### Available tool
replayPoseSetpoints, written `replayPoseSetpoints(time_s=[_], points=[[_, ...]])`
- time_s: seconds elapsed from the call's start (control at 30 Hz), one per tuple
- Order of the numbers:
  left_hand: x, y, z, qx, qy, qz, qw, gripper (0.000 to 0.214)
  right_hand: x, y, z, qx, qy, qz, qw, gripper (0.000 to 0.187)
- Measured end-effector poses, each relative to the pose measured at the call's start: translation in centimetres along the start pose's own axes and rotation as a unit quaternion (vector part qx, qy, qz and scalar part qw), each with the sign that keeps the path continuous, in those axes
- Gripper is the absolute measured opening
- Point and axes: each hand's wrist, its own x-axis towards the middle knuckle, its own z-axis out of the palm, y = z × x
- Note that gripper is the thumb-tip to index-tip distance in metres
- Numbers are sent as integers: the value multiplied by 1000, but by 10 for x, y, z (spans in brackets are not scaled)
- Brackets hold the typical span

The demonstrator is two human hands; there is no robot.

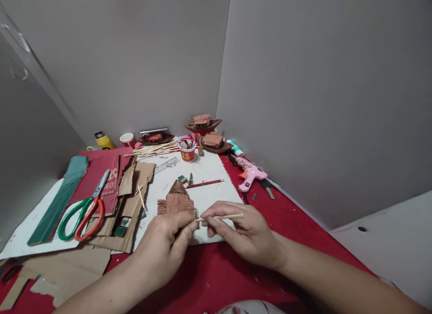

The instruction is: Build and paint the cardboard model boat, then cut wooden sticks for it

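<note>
A thin pale wooden stick runs between my two hands. My left hand pinches its left end between thumb and forefinger. My right hand grips it further along, and the free end pokes out to the right. Just behind my hands, a brown cardboard boat piece with a pointed tip lies on the white sheet; my left hand covers part of it. Beyond that piece are a red pencil and small green scraps.
Scissors rest on stacked cardboard at left, by a green strip. Behind are loose sticks, a ruler, a red paper cup and model boats. A pink glue gun lies at right on the red cloth.
</note>
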Motion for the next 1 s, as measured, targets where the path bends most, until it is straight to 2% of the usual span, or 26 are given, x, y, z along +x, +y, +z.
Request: replayPoseSetpoints(time_s=[0.2,0.37,0.5,0.6,0.73,0.77,0.87,1.0], points=[[10,4,6,16,26,0,1000,27,1,4,-7,-85,30,-53,995,20],[30,1,18,-122,79,-69,987,29,0,14,-8,-225,16,-138,964,28],[49,-1,25,-184,89,-88,975,28,0,27,-6,-213,31,-125,969,28],[50,6,28,-225,85,-92,966,28,1,27,-7,-162,52,-84,982,25],[32,25,29,-242,83,-75,964,33,6,9,-12,-41,99,9,994,10],[27,29,30,-238,86,-64,965,34,7,3,-13,1,104,40,994,11],[12,36,35,-239,89,-33,966,34,11,-14,-14,143,73,121,980,22],[4,30,40,-286,82,-29,954,30,14,-18,-11,293,30,185,937,30]])
